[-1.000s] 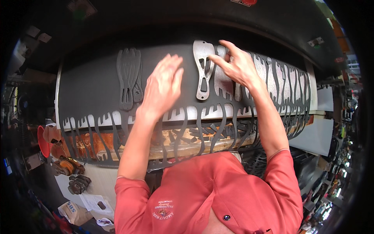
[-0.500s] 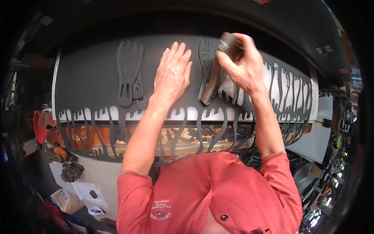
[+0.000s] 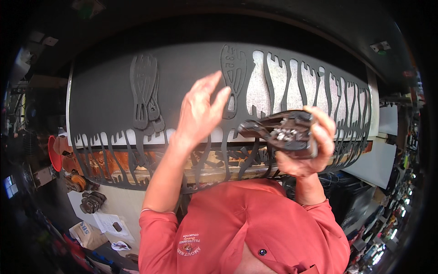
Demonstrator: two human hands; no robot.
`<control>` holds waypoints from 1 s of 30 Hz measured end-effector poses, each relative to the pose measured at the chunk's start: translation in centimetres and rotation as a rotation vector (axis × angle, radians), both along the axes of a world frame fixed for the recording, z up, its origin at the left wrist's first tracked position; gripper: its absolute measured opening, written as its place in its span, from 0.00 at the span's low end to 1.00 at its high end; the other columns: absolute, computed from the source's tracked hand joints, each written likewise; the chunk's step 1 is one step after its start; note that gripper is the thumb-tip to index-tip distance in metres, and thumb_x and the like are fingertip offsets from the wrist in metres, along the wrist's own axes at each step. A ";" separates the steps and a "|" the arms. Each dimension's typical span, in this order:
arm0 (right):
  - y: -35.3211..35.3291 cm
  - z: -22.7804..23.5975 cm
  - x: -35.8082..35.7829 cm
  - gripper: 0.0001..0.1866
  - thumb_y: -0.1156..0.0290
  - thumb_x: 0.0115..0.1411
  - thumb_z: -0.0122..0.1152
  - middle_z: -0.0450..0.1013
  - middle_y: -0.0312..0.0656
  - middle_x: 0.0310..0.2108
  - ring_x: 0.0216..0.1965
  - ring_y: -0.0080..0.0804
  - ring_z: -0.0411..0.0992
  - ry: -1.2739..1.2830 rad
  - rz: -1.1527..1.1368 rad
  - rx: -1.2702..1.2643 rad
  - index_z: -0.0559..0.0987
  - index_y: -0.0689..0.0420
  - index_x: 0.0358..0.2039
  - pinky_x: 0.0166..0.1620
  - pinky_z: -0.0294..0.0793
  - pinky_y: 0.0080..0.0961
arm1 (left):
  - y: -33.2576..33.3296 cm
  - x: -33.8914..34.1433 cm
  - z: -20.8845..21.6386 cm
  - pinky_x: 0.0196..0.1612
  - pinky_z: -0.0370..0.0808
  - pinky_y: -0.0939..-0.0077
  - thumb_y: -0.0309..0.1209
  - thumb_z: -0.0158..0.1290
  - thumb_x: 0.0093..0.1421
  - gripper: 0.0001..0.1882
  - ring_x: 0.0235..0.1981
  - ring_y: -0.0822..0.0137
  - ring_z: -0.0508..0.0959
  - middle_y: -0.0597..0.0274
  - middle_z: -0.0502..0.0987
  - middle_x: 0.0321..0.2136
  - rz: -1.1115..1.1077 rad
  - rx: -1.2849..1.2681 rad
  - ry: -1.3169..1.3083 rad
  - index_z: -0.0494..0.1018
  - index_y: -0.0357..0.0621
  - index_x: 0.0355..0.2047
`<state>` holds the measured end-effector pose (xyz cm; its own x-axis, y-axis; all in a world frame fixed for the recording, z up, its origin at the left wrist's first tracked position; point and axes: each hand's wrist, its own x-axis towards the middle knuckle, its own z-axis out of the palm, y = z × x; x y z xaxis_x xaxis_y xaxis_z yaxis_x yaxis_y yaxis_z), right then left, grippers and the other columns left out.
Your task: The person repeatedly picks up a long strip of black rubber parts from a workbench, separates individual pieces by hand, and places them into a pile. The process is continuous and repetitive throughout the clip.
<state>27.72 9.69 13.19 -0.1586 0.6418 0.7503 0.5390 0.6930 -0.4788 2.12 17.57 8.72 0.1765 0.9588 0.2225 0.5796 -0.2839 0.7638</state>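
In my right hand (image 3: 322, 142) is a sole-shaped cutting die (image 3: 255, 127), tilted so that its hollow inside shows, with small light bits in it. My left hand (image 3: 199, 112) hovers at the middle of a black foam or rubber sheet (image 3: 100, 86), thumb and fingers apart and holding nothing. Just right of its fingertips lies a cut sole-shaped piece (image 3: 227, 75) with pressed marks, still sitting in the sheet. Several similar black pieces (image 3: 142, 89) are stacked on the sheet to the left.
White board (image 3: 259, 84) shows through sole-shaped holes at the sheet's right. Thin strips of cut sheet (image 3: 226, 157) hang over the near edge above a worn ledge with black scraps. Brown blocks (image 3: 92, 202), papers (image 3: 112, 226) and a red round object (image 3: 55, 153) lie at the left.
My right hand has lifted the cutting die off the sheet, turned it and brought it nearer to me. My left hand, flat on the sheet before, has risen with its thumb spread.
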 end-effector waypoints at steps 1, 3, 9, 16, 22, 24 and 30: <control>0.2 1.1 0.8 0.47 0.59 0.49 0.86 0.71 0.56 0.60 0.55 0.50 0.75 -0.029 -0.036 -0.013 0.69 0.56 0.66 0.57 0.78 0.43 | -1.2 0.3 0.4 0.57 0.82 0.64 0.28 0.60 0.70 0.23 0.59 0.51 0.83 0.39 0.82 0.57 0.010 -0.149 -0.079 0.76 0.33 0.63; 0.9 2.7 1.7 0.41 0.65 0.48 0.82 0.75 0.53 0.56 0.53 0.47 0.76 -0.067 -0.111 -0.071 0.75 0.59 0.62 0.54 0.79 0.41 | -2.8 0.8 0.8 0.45 0.86 0.73 0.23 0.61 0.68 0.25 0.55 0.59 0.85 0.42 0.83 0.55 0.011 -0.194 -0.143 0.74 0.31 0.64; 4.4 2.9 1.8 0.35 0.65 0.52 0.77 0.76 0.53 0.49 0.43 0.52 0.81 -0.303 -0.177 -0.378 0.79 0.59 0.61 0.43 0.84 0.42 | -4.2 1.5 0.8 0.38 0.83 0.69 0.23 0.66 0.61 0.29 0.32 0.64 0.82 0.47 0.82 0.46 -0.051 -0.053 0.094 0.73 0.31 0.62; 7.7 -1.3 -0.6 0.39 0.65 0.55 0.77 0.71 0.53 0.61 0.64 0.55 0.69 -0.699 -0.034 -0.360 0.73 0.56 0.67 0.66 0.68 0.52 | -0.7 1.4 1.8 0.31 0.75 0.86 0.25 0.65 0.66 0.17 0.28 0.82 0.76 0.67 0.81 0.35 0.086 -0.737 -0.657 0.77 0.36 0.53; 11.9 -4.5 -1.9 0.22 0.74 0.57 0.71 0.79 0.43 0.49 0.50 0.46 0.75 -0.514 0.064 -0.210 0.83 0.57 0.54 0.57 0.74 0.45 | 0.0 1.6 2.4 0.30 0.72 0.87 0.25 0.63 0.69 0.09 0.27 0.83 0.74 0.71 0.79 0.32 0.041 -0.638 -0.711 0.80 0.39 0.48; 12.8 -5.3 -2.1 0.22 0.75 0.56 0.70 0.79 0.42 0.48 0.49 0.45 0.76 -0.525 0.139 -0.175 0.84 0.56 0.53 0.54 0.76 0.42 | 0.6 1.1 1.4 0.31 0.73 0.86 0.26 0.61 0.70 0.08 0.27 0.83 0.74 0.70 0.80 0.32 0.049 -0.430 -0.618 0.80 0.40 0.48; 16.0 -5.0 -1.3 0.16 0.67 0.69 0.71 0.79 0.40 0.23 0.24 0.23 0.74 0.048 -0.144 -0.526 0.81 0.62 0.26 0.29 0.73 0.24 | 1.9 1.8 -3.2 0.76 0.58 0.42 0.34 0.65 0.65 0.28 0.74 0.39 0.66 0.41 0.73 0.68 0.096 0.278 0.291 0.76 0.36 0.63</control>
